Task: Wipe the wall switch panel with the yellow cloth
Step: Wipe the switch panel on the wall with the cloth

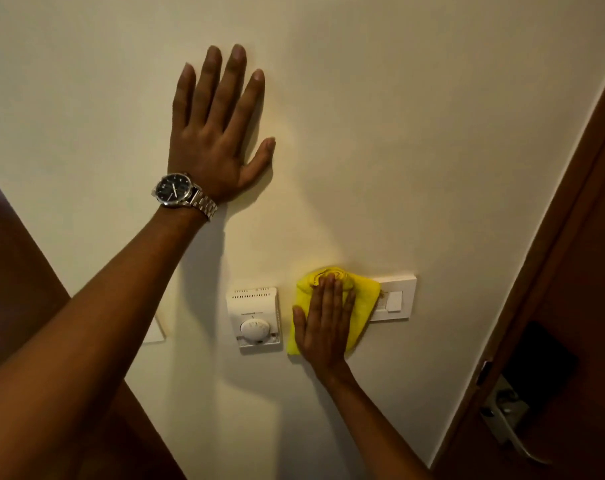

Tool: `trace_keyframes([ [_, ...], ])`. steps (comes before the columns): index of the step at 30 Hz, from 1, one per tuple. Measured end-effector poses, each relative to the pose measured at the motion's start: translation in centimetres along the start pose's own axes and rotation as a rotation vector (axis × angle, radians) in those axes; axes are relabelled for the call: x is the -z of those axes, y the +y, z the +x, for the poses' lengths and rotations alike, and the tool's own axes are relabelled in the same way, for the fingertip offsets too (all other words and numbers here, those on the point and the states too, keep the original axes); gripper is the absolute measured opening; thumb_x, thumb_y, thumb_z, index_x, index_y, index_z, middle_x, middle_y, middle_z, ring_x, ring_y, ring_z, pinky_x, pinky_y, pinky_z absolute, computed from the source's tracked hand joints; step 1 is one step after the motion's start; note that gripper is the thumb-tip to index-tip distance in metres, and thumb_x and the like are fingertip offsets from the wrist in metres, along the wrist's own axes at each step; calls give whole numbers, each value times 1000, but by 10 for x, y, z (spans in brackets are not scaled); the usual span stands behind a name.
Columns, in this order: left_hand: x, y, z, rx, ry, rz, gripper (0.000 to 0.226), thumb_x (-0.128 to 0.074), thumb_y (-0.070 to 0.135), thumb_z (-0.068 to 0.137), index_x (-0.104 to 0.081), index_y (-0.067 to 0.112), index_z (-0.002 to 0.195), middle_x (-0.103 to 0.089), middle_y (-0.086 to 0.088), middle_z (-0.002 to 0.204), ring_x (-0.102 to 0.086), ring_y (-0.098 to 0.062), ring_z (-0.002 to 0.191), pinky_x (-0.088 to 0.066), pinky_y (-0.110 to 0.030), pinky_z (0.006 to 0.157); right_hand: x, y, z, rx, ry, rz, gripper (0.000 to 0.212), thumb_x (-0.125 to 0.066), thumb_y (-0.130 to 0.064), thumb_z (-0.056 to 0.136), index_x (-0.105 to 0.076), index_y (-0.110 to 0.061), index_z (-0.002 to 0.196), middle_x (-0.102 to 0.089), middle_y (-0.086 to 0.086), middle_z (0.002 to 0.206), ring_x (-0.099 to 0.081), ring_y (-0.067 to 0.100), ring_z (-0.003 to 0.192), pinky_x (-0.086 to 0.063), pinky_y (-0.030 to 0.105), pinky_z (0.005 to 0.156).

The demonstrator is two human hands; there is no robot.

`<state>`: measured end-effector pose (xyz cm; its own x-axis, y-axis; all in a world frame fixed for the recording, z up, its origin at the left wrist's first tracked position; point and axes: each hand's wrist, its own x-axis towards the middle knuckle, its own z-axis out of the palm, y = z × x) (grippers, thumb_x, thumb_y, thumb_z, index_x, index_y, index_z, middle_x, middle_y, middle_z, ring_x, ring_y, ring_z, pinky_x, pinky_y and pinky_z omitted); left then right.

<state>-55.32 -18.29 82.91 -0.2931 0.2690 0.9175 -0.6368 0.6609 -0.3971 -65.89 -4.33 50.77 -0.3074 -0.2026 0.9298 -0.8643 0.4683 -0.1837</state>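
A white wall switch panel (398,299) sits low on the cream wall, and only its right part shows. The yellow cloth (363,299) covers its left part. My right hand (323,327) lies flat on the cloth with fingers pointing up, pressing it against the wall and panel. My left hand (218,133), with a steel wristwatch, rests flat on the bare wall well above and to the left, fingers spread, holding nothing.
A white thermostat with a round dial (254,320) is mounted just left of the cloth. Another white plate (153,329) peeks out behind my left forearm. A brown door with a metal handle (508,420) stands at the right, its frame running diagonally.
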Motion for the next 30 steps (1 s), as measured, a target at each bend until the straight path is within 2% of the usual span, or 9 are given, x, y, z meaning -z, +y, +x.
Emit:
trace_keyframes([
  [5, 4, 2, -2, -4, -15, -18, 74, -44, 57, 103, -32, 15, 164, -34, -18, 168, -31, -41, 156, -26, -59, 128, 6, 13, -43, 182, 25, -91, 68, -43, -44, 104, -26, 1, 152, -11, 19, 167, -11, 33, 156, -20, 54, 123],
  [10, 3, 1, 1, -3, -12, -13, 74, -44, 57, 103, -30, 16, 164, -34, -18, 168, -31, -42, 156, -25, -58, 128, 0, -4, -12, 82, 31, -19, 67, -41, -43, 104, -24, -2, 155, -24, 16, 159, -12, 29, 156, -9, 54, 128],
  [12, 5, 1, 0, 0, -23, -30, 74, -43, 57, 104, -31, 16, 164, -35, -19, 168, -31, -42, 156, -25, -59, 128, 4, 4, -29, 200, 23, -15, 59, -39, -41, 105, -31, -5, 151, -16, 16, 164, -13, 29, 156, -12, 53, 126],
  [15, 6, 0, -2, -6, -15, -15, 73, -43, 56, 104, -32, 15, 164, -35, -19, 167, -32, -43, 155, -26, -59, 128, 5, 1, -33, 230, 26, -78, 64, -36, -39, 106, -17, -5, 157, -6, 13, 168, -6, 28, 157, -7, 52, 129],
  [18, 0, 1, -3, -8, 15, -10, 74, -44, 57, 104, -32, 16, 164, -37, -19, 166, -33, -43, 154, -25, -57, 128, 6, -14, -3, 94, 22, 12, 64, -38, -38, 106, -19, -6, 157, -25, 15, 161, -6, 27, 157, -3, 51, 129],
  [20, -2, 0, -2, -1, 17, 0, 74, -43, 59, 104, -31, 17, 164, -38, -19, 166, -34, -42, 154, -24, -55, 128, 10, -7, -11, 174, -8, -13, 54, -40, -36, 105, -34, -7, 150, -33, 15, 156, -4, 28, 157, -9, 50, 128],
  [24, 7, -1, 3, -5, 21, 6, 73, -39, 58, 104, -36, 14, 162, -40, -21, 164, -37, -44, 152, -27, -57, 127, 20, 9, -49, 338, -69, -113, 65, -46, -32, 101, -23, -4, 155, -5, 16, 168, -4, 30, 157, -13, 44, 125],
  [26, 8, 1, 1, -10, 14, 5, 72, -38, 58, 105, -37, 14, 161, -40, -20, 164, -37, -43, 153, -29, -58, 127, 21, 5, -34, 232, -39, -62, 64, -39, -34, 105, -17, -4, 157, -31, 13, 159, -6, 26, 157, -13, 42, 126],
  [30, 7, 3, 2, -7, 0, -8, 73, -40, 58, 104, -35, 15, 162, -39, -19, 165, -36, -42, 153, -25, -56, 128, 28, -1, -26, 141, -80, 16, 49, -40, -35, 104, -45, -3, 141, -55, 14, 142, -35, 30, 144, -22, 49, 120],
])
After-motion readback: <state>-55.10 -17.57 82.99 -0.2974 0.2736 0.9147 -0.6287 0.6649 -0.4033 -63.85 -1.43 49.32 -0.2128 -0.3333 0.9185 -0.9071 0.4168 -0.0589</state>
